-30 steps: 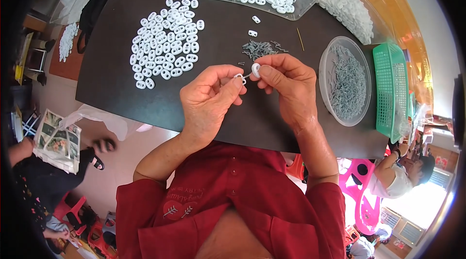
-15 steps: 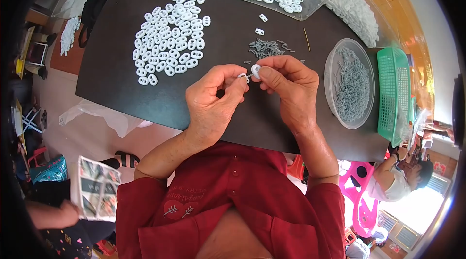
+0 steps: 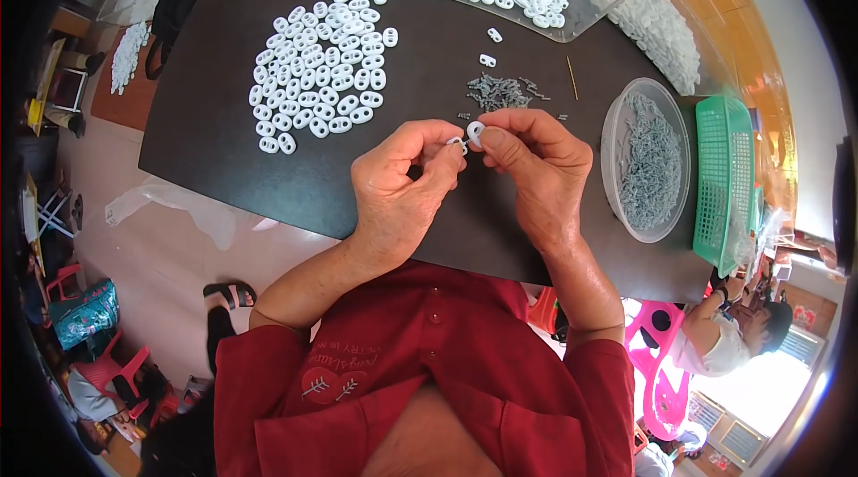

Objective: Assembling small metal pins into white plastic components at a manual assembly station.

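At the near side of the dark table, just in front of me, someone in a red shirt brings both hands close together. The left hand pinches a small white link between thumb and forefinger. The right hand pinches a white oval the same way, right beside the link; I can't tell whether the two pieces touch. Just beyond the fingers lies a heap of grey pins, with two loose ovals farther back and a thin yellowish stick off to the right. More ovals crowd together in a patch on the left. A round tub of grey pins sits on the right, beside a green basket.
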The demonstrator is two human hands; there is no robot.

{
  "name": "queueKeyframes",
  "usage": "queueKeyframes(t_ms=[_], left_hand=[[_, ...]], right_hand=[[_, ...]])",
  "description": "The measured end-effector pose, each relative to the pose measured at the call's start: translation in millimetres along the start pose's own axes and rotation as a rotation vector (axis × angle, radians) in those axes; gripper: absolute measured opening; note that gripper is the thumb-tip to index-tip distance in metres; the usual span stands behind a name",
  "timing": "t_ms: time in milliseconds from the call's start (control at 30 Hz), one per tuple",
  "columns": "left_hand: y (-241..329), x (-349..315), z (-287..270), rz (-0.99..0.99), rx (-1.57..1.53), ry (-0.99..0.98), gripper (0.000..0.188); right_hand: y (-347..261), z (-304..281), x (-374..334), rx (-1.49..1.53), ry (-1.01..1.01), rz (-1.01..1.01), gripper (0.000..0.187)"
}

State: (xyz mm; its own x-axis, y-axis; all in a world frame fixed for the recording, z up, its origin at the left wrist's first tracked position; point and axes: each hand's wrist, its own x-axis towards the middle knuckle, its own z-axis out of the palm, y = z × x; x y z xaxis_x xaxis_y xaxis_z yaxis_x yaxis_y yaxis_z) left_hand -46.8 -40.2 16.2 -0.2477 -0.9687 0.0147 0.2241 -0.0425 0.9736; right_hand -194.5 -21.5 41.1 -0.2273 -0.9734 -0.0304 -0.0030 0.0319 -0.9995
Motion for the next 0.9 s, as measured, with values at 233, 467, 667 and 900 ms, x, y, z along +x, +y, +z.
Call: queueKeyframes(t_ms=[233, 467, 667, 900], left_hand=[[0.6, 0.6, 7.7, 0.014, -0.081, 0.043, 0.012], [-4.4, -1.3, 3.4, 0.056, -0.047, 0.006, 0.02], [-3.6, -2.7, 1.7, 0.072, -0.031, -0.029, 0.025], [-4.5, -4.1, 2.3, -0.008, -0.183, -0.049, 0.027]], right_hand=[[1.3, 6.9, -6.8, -0.104, 0.041, -0.133, 0.011], [3.8, 7.0, -9.8, -0.229, 0.022, -0.216, 0.011], [4.9, 6.6, -10.9, -0.262, 0.0, -0.245, 0.012], [11.5, 2.3, -14.1, -0.297, -0.042, -0.314, 0.016]])
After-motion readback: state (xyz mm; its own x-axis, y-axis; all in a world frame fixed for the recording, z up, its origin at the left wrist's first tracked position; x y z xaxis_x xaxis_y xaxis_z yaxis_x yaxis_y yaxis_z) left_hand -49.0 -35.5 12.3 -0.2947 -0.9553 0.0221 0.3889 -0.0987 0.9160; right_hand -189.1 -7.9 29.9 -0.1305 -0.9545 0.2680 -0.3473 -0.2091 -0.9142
